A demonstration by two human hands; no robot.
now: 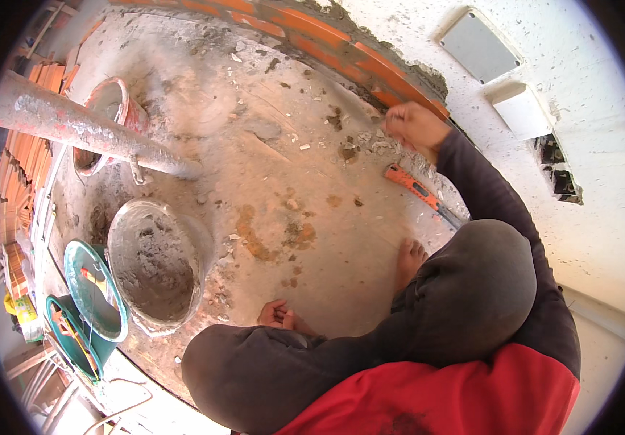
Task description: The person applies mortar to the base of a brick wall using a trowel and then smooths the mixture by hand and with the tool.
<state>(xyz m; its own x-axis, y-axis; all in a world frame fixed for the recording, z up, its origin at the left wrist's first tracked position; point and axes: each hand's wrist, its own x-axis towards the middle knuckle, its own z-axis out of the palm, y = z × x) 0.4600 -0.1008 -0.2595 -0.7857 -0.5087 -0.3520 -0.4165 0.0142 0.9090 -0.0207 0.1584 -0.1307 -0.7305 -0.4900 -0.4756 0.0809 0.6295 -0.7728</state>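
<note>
Orange bricks [399, 81] just beside right hand [417, 130]

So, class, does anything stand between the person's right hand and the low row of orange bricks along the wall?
Nothing visible does: the right hand is right by the near end of the brick row. The orange tool lies on the floor, outside that gap.

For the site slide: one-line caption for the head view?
Right hand by a brick row, orange tool on the dusty floor, grey bucket at picture left.
</note>
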